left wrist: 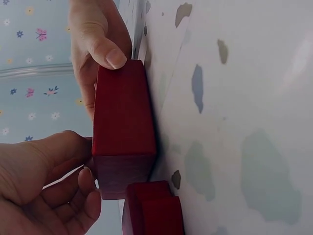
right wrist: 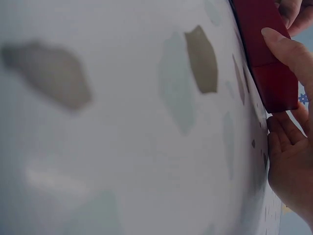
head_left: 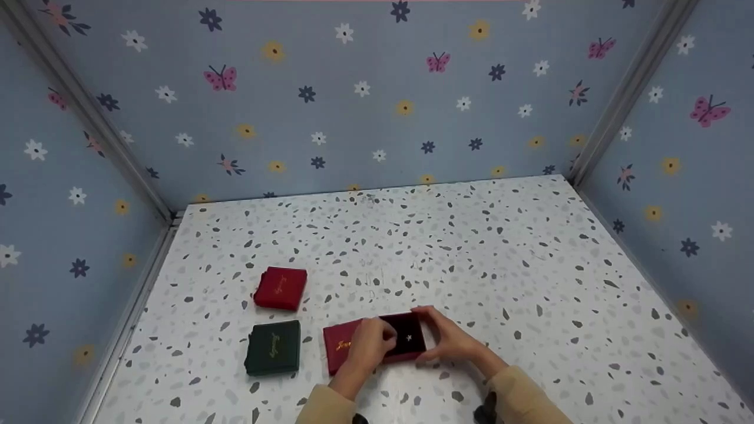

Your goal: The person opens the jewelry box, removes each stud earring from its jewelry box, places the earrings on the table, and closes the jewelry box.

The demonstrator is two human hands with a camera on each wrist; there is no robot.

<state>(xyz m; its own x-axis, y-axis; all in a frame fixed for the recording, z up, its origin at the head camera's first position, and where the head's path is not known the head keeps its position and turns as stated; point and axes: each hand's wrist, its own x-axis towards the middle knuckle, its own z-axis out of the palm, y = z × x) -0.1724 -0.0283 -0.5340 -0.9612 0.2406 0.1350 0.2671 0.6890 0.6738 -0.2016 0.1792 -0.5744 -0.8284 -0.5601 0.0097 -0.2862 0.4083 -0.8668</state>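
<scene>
A red jewelry box (head_left: pixel 421 357) shows a black lining with a small silvery star-shaped piece (head_left: pixel 409 338) on it. Beside its left end lies a red part with gold lettering (head_left: pixel 334 346), partly hidden by my left hand. My right hand (head_left: pixel 450 341) grips the box's right end, thumb on the near side and fingers on the far side. Curled fingers of my left hand (head_left: pixel 371 343) reach over the box's inside; in the left wrist view, the left hand (left wrist: pixel 49 181) has thumb and forefinger at the box's upper edge. I cannot tell whether they pinch anything.
Left of the hands lies a dark green box (head_left: pixel 273 348) with gold lettering, and behind it a smaller red one (head_left: pixel 283 288). The speckled white tabletop (head_left: pixel 471 247) runs back to walls (head_left: pixel 353 118) patterned with flowers and butterflies.
</scene>
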